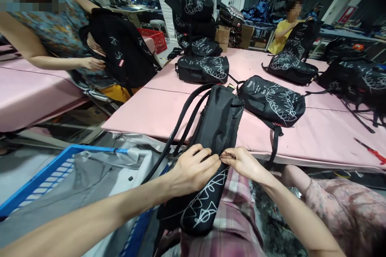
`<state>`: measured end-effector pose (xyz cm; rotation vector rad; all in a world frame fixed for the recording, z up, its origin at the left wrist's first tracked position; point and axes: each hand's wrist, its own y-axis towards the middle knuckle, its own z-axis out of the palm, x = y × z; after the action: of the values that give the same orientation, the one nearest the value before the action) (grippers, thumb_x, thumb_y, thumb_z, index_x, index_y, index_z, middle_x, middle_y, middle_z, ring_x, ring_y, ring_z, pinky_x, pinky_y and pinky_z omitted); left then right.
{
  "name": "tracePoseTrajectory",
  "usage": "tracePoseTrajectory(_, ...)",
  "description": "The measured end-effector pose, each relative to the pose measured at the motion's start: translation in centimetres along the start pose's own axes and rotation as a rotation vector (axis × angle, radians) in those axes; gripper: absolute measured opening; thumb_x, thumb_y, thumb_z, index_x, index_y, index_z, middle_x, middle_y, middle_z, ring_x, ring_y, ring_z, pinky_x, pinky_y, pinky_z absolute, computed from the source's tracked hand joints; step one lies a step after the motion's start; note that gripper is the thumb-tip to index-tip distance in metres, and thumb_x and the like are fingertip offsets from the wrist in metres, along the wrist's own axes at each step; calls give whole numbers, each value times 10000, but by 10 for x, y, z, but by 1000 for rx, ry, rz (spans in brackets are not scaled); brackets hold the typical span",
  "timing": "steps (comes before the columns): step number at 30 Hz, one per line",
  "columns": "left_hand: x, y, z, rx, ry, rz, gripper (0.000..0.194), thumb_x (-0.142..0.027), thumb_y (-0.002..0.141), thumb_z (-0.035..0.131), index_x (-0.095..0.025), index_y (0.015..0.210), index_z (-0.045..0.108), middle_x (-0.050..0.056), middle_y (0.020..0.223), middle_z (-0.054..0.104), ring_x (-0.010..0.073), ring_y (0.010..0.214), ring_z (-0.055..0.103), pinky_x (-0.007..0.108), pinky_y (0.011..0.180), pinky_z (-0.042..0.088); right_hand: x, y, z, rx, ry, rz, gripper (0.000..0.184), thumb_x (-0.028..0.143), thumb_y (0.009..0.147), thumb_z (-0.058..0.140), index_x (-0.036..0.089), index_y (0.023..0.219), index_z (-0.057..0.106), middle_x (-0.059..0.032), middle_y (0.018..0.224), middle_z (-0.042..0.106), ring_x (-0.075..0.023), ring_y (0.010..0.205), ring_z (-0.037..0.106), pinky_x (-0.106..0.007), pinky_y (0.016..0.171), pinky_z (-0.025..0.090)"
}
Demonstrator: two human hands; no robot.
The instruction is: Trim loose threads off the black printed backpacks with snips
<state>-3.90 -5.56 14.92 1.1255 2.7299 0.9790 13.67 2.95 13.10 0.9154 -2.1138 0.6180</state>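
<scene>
A black backpack (217, 120) lies on its side across the worker's lap, its far end propped on the pink-covered table (322, 140). Its long axis runs away from the body, the far end tipping slightly right; the near end, rounded and scrawled with looping white lines, rests on checked cloth (238, 221). The side panel is smooth, faintly shiny fabric, softly creased, with a zip near the far end. Matte, cord-thin straps (174, 134) bow out in long arcs on the left. The left hand (191, 168) lies over the bag, fingers bent and close together; the right hand (241, 162) has thumb and fingertips closed around a small dark item (230, 155). From here I can't tell what that item is, nor whether the left fingertips pinch any fabric. A plumper, similarly scribbled bag (273, 100) sits just beyond, to the right.
</scene>
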Motion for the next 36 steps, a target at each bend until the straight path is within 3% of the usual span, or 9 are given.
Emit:
tracePoseTrajectory(9,0,3,17,41,-47,74,206,-47,829,414,-105,838,611,95,903,655,227,1011,550,345,806,411,1,-2,3,-80,-71,-29,196,162,810,504,153,618,541,22,586,556,-111,564,508,-212,527,341)
tracePoseTrajectory(11,1,4,19,66,-158,-37,186,-61,840,413,-111,817,591,91,887,649,215,1004,548,334,815,414,-1,-11,3,-192,-81,-138,146,157,837,480,165,753,599,-12,729,629,-137,672,575,-231,609,405)
tracePoseTrajectory(13,1,5,18,92,-349,-215,176,-74,850,411,-135,774,558,61,851,638,185,964,553,318,811,411,-5,-24,3,-388,-119,-220,164,191,862,474,186,974,594,-44,892,648,-160,788,604,-256,691,440)
tracePoseTrajectory(15,3,6,14,104,-527,-349,182,-83,858,406,-154,743,529,34,821,626,162,937,550,310,806,402,-10,-38,2,-573,-207,-180,306,284,851,529,191,1142,513,-68,963,637,-185,813,613,-280,697,458)
tracePoseTrajectory(17,4,7,10,115,-634,-404,187,-90,861,407,-163,731,520,22,809,620,156,939,543,311,812,390,-15,-50,4,-648,-303,-89,424,367,826,568,173,1187,458,-86,970,632,-211,807,617,-308,684,468)
tracePoseTrajectory(19,5,8,6,126,-693,-427,185,-97,857,420,-167,718,521,14,797,616,156,948,538,313,828,381,-20,-57,9,-618,-344,-62,363,363,852,530,164,1148,459,-91,964,632,-218,816,614,-324,691,470)
tracePoseTrajectory(23,6,9,3,153,-734,-458,179,-111,851,438,-171,721,544,8,804,620,160,976,529,318,859,371,-24,-58,24,-555,-297,-208,147,276,882,494,182,985,543,-65,879,634,-184,769,597,-303,679,466)
tracePoseTrajectory(28,5,9,2,176,-709,-460,189,-132,849,444,-172,701,556,12,797,634,167,967,537,336,878,377,-20,-50,37,-628,-296,-353,127,228,870,524,172,965,587,-65,852,647,-172,775,599,-300,703,469)
tracePoseTrajectory(36,3,11,1,155,-729,-506,209,-166,847,451,-175,686,585,21,778,647,175,935,556,345,868,398,-13,-46,43,-652,-371,-354,119,192,873,500,162,886,614,-73,795,651,-176,771,598,-307,719,460)
